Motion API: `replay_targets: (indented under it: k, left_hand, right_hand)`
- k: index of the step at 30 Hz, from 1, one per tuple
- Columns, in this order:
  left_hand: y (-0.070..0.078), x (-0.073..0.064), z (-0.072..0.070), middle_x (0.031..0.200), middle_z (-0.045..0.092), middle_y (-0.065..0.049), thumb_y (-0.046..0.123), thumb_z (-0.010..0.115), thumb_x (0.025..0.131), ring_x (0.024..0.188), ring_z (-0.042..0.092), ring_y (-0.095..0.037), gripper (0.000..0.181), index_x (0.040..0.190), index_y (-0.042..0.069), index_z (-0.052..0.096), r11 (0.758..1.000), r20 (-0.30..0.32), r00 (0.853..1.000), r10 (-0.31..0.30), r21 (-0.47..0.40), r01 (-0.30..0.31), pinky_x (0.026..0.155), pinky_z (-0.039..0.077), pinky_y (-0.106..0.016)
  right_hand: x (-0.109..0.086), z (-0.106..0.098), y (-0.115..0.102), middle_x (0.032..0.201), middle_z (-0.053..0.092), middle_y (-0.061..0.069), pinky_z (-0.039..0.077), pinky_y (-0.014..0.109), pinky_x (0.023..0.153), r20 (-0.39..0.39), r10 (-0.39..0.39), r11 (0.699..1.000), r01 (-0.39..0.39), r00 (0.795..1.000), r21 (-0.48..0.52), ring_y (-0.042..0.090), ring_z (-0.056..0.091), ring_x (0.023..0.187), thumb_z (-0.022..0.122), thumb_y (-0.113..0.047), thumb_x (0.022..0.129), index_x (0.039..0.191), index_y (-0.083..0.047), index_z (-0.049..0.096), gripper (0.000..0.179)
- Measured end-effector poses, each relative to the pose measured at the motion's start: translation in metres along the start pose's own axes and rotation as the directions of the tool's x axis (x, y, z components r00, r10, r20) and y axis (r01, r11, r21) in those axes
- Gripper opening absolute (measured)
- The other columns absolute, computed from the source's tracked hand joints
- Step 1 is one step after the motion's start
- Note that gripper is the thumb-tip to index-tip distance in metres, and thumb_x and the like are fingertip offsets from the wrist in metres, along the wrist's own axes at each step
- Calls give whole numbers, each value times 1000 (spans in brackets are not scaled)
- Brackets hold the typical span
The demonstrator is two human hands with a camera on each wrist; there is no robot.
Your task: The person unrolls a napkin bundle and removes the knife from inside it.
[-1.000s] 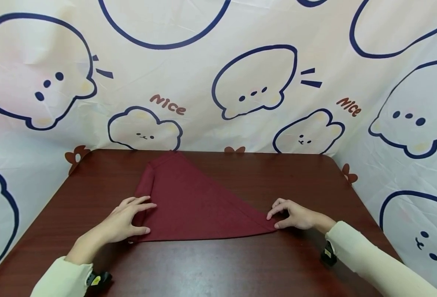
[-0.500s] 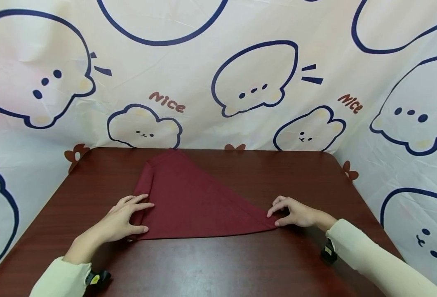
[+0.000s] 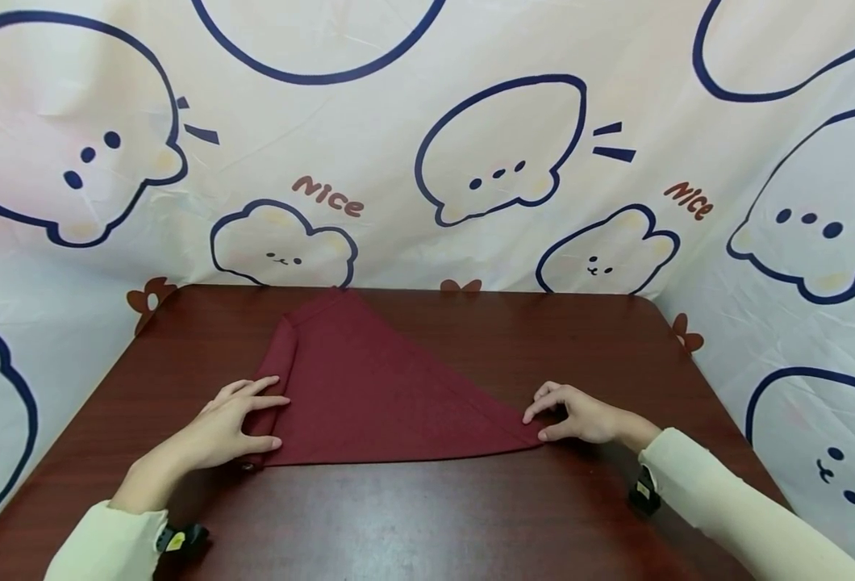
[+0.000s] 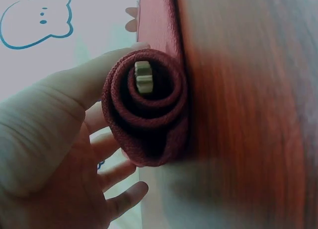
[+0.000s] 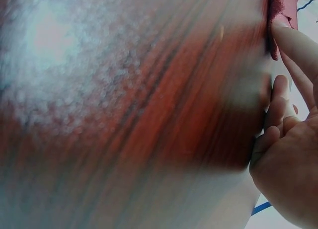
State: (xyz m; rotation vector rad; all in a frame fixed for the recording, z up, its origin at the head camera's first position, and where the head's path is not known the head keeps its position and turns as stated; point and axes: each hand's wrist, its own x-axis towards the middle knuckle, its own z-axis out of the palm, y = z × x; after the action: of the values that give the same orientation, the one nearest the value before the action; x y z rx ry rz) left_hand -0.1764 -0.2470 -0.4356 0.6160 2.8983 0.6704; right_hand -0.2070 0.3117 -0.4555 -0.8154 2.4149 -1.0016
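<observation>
A dark red cloth lies on the table, tapering to a corner at the right, its left side wound into a roll. My left hand rests on that roll with fingers spread fairly straight over it. The left wrist view shows the spiral end of the rolled cloth beside the thumb, with a small gold-coloured piece inside; whatever it belongs to is hidden by the winding. At the cloth's right corner, my right hand pinches the fabric between thumb and index finger.
The brown wood-grain table has a glossy top. A pale curtain with cartoon outlines hangs along its back and sides. The cloth's far tip reaches the table's back edge.
My left hand has shifted slightly left, and the rolled side has moved left with it. My right hand keeps its pinch on the corner, nearly still.
</observation>
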Motion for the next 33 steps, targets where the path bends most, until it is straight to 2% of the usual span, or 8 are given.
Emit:
replay_targets:
  k: [19,26,33]
  left_hand:
    - [-19,-12,-14,154,42,-27,34,83,81,135,32,-52,62,134,7,64,998,-1,1000,-25,-56,24,99,36,-76]
    - [-32,-17,-17,152,42,-29,32,82,82,134,33,-55,62,135,5,62,997,3,999,-39,-68,39,98,34,-77]
    - [-45,-18,-19,152,42,-31,31,79,85,134,36,-57,60,136,4,62,993,28,1000,-3,-121,6,99,33,-76]
  right_hand:
    - [0,-1,-2,112,59,6,41,28,94,-1,-1,1000,1,1000,2,10,50,106,77,-20,89,111,-16,76,22]
    - [0,-1,-4,112,59,6,41,28,94,1,-1,1000,1,1000,6,10,51,106,77,-19,89,111,-16,76,22]
    - [0,-1,-4,113,58,6,41,27,94,3,-6,1000,6,1000,17,10,51,106,77,-19,89,111,-15,76,22]
